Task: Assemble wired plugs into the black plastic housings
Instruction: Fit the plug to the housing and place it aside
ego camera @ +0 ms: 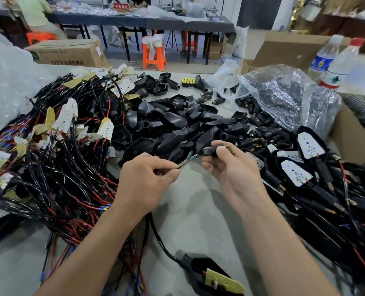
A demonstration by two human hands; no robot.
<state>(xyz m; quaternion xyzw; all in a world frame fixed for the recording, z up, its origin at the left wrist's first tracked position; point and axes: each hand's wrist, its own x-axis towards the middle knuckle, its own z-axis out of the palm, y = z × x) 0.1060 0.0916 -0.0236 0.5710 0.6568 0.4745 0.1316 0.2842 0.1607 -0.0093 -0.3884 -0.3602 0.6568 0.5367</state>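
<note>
My left hand [147,178] pinches a thin black wire [184,163] near its end, where a small blue and brass terminal points right. My right hand [226,165] holds a small black plug piece [209,151] between thumb and fingers, a brass pin showing at its right side. The wire tip sits just left of the plug, a small gap between them. The wire runs down under my left wrist to a black housing [200,272] with a yellow board at the near edge. A heap of empty black housings [177,129] lies just beyond my hands.
A tangle of black and red wired boards [60,157] fills the left. Finished housings with white LED boards [305,165] lie on the right. Loose plugs [254,124], a clear plastic bag [284,92], two water bottles [335,65] and cardboard boxes [68,53] stand behind.
</note>
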